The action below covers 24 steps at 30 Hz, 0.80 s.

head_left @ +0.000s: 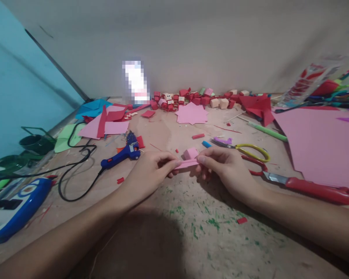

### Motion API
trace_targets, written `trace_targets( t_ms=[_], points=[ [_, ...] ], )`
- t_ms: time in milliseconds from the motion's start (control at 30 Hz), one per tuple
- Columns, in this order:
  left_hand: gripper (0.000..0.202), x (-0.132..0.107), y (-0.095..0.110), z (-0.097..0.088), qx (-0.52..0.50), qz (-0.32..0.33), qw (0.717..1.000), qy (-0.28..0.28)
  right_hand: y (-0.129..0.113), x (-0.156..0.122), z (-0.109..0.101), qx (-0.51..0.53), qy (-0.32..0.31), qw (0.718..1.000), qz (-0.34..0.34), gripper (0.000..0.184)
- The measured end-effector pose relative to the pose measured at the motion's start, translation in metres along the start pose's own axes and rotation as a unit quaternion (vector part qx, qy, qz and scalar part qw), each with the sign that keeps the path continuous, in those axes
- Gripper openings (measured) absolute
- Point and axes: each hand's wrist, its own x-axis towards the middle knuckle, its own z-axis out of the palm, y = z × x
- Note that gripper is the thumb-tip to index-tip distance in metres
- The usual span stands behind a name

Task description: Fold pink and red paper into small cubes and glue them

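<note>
Between my hands a narrow folded strip of pink paper (187,164) is stretched out over the table. The thumb and fingers of my left hand (158,164) pinch its left end. At the other end, my right hand (219,161) is closed on it in a pinch. Just behind the strip sits a small pink paper cube (191,153), its lower part hidden. Scissors with yellow and red handles (251,152) lie beside my right hand, partly covered by it. A blue glue gun (122,154) rests to the left of my left hand.
A red-handled utility knife (317,188) lies by my right forearm, near large pink sheets (322,143). Several small paper cubes (205,100) line the wall, with a pixelated bright screen (136,81) leaning there. A black cord (59,190) loops left, near a blue tape dispenser (31,205).
</note>
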Motion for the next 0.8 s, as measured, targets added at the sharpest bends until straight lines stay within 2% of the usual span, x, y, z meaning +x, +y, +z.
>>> trace_targets(
  t_ms=[333, 467, 600, 667, 733, 800],
  points=[
    [0.025, -0.0017, -0.0005, 0.0014, -0.034, -0.021, 0.999, -0.014, -0.0009, 0.0002, 0.0020, -0.015, -0.034, 0.999, 0.008, 0.022],
    [0.026, 0.0000, 0.0003, -0.0006, 0.017, 0.002, 1.000, -0.005, -0.0041, -0.0003, 0.0023, -0.044, -0.055, 0.997, 0.012, 0.025],
    [0.023, -0.0013, 0.0020, 0.0021, -0.007, 0.028, 0.999, -0.030, -0.0071, -0.0007, 0.0032, -0.119, -0.081, 0.990, -0.005, 0.023],
    [0.020, -0.0029, 0.0030, 0.0034, -0.020, 0.041, 0.999, -0.026, -0.0066, -0.0003, 0.0032, -0.094, -0.100, 0.991, 0.002, 0.027],
    [0.009, -0.0043, 0.0032, 0.0033, -0.019, 0.060, 0.998, 0.005, -0.0053, 0.0004, 0.0022, -0.034, -0.104, 0.994, 0.020, 0.030],
    [0.016, -0.0051, 0.0025, 0.0023, -0.002, 0.092, 0.995, 0.038, -0.0040, 0.0012, 0.0007, 0.018, -0.101, 0.994, 0.035, 0.030]
  ],
)
